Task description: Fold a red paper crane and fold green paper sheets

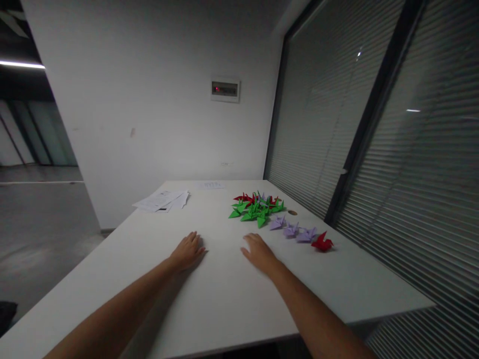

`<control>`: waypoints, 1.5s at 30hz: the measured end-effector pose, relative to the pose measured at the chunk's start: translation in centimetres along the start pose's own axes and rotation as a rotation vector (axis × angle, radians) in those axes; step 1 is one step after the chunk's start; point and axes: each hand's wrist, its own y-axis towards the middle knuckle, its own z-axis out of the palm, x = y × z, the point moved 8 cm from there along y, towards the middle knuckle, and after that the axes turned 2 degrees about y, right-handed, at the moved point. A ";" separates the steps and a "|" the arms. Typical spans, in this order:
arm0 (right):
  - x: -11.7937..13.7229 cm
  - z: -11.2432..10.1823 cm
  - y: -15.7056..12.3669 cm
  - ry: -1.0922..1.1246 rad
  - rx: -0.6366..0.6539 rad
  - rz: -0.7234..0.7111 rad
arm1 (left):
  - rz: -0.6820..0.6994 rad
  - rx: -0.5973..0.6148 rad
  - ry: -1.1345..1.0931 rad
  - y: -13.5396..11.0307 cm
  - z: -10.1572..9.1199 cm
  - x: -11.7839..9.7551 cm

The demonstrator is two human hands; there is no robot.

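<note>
My left hand (188,251) lies flat, palm down, on the white table (224,299), fingers stretched out and holding nothing. My right hand (259,253) rests flat beside it, a little to the right, also empty. Beyond my right hand lies a heap of folded paper cranes (256,207) in green, red and purple. Three purple cranes (292,230) stand in a row to the right of that hand, ending with a single red crane (322,243). Neither hand touches any crane.
A stack of printed sheets (161,200) lies at the table's far left, and a single sheet (211,185) near the far edge. A small brown disc (292,213) sits by the heap. A white wall stands behind, and glass with blinds (374,149) runs along the right.
</note>
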 end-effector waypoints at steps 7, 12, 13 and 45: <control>6.7 7.2 3.1 -0.025 0.186 -0.028 | -0.041 0.108 0.061 -0.8 0.3 0.5; 5.5 9.9 1.9 -0.079 0.260 0.059 | -0.060 0.140 0.072 -2.3 0.1 0.2; 5.3 10.3 1.8 -0.090 0.272 0.070 | -0.067 0.144 0.069 -2.3 0.1 0.3; 4.7 10.5 2.0 -0.198 0.287 0.193 | -0.075 0.128 0.064 -2.0 0.2 0.7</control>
